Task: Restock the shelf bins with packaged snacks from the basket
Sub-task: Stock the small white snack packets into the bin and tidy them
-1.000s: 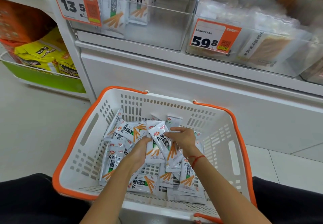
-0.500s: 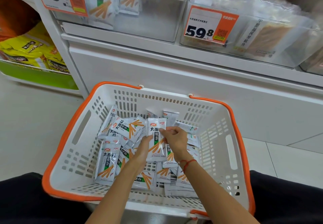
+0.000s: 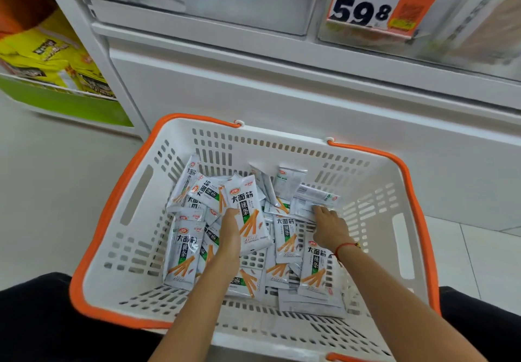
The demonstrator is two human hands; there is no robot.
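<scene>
Head view looks down into a white basket (image 3: 394, 192) with an orange rim, set on the floor against the white shelf unit (image 3: 282, 85). Loose snack packets (image 3: 284, 237) lie heaped across its bottom. The left hand (image 3: 229, 232) grasps a stack of packets (image 3: 249, 215), front face up, tilted above the heap. The right hand (image 3: 328, 224), a red string at its wrist, reaches to the right side of the heap, fingertips on a back-side-up packet (image 3: 313, 198); whether it pinches it cannot be told. Above, a clear shelf bin (image 3: 465, 37) carries a 59.8 price tag (image 3: 375, 0). Yellow bags (image 3: 53, 59) sit at left.
</scene>
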